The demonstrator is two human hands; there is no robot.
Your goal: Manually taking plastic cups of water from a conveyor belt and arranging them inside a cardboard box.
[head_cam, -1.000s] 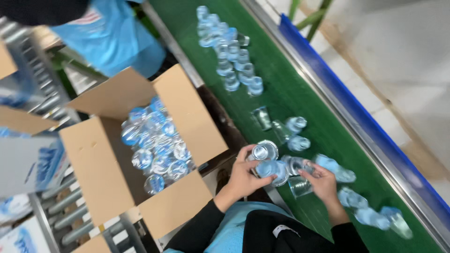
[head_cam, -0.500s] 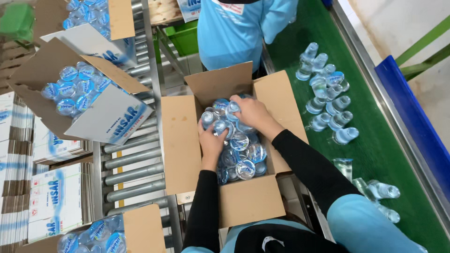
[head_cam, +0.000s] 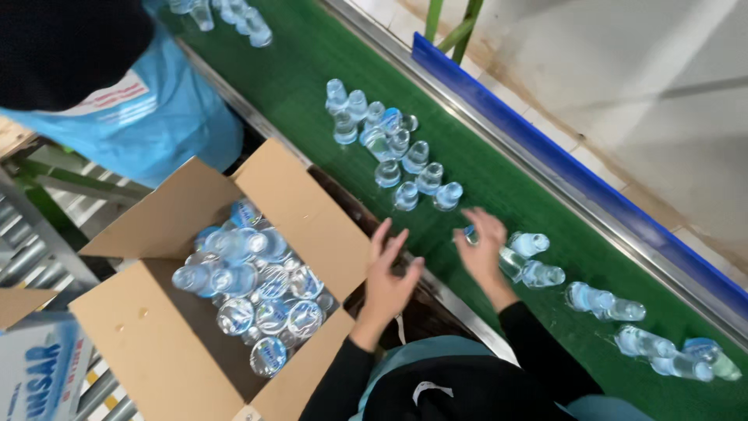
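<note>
While a co-worker's blue apron (head_cam: 167, 117) borders the bottle-filled carton (head_cam: 156, 335) at 10 o'clock, our left hand (head_cam: 389, 277) hovers released; right hand (head_cam: 485, 245) touches a lying bottle (head_cam: 510, 261), grip unclear.

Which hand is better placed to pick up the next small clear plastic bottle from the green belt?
Right hand: it already touches the small clear plastic bottles lying on the green conveyor belt. Left hand hovers empty at the belt's edge.
</note>
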